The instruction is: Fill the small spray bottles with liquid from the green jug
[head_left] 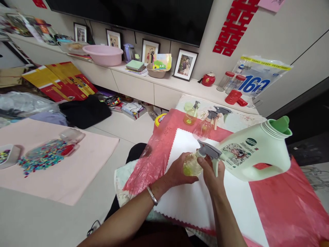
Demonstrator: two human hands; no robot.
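Observation:
A small clear spray bottle (190, 164) with a little yellow-green liquid at its bottom is in my hands, tilted above a white scalloped-edge sheet (190, 206). My left hand (176, 173) wraps round its body. My right hand (214, 176) grips the grey spray head (209, 150) at the bottle's neck, thumb and fingers closed on it. Close to the right hand stands a large pale green jug (272, 149) with a handle and a green spout. Behind the sheet are a pump bottle (190, 118) holding yellowish liquid and another clear spray bottle (205, 127).
Red plastic film (280, 202) covers the table. Farther back lies a grey spray head (223, 110). Along the wall, a low cabinet (138, 87) carries a pink basin (104, 55), framed photos and red-lidded jars (235, 83). On the left, a pink surface (87, 171) holds scattered coloured beads (42, 161).

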